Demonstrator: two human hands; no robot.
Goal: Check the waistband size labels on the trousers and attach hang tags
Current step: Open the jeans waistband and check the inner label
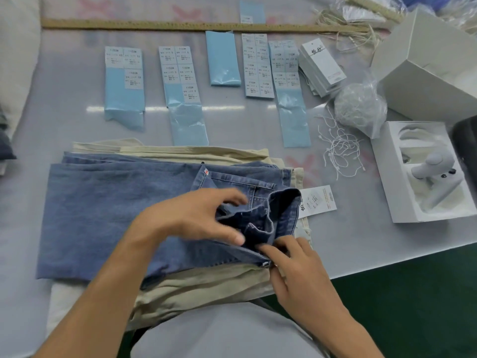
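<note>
The print on the white size stickers (124, 58) on the blue backing strips is too small to read, and the hang tag (318, 201) beside the jeans (116, 208) is partly tucked under the folded-back waistband (278, 210). The beige trousers (201, 288) lie mostly hidden beneath the jeans. The left hand (196, 218) is motion-blurred at the fingertips, and the white box (423, 65) is cut off at the right edge.

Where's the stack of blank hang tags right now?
Head view, upper right: the hang tag stack lies on the table, between the label sheets and the white box.
</note>
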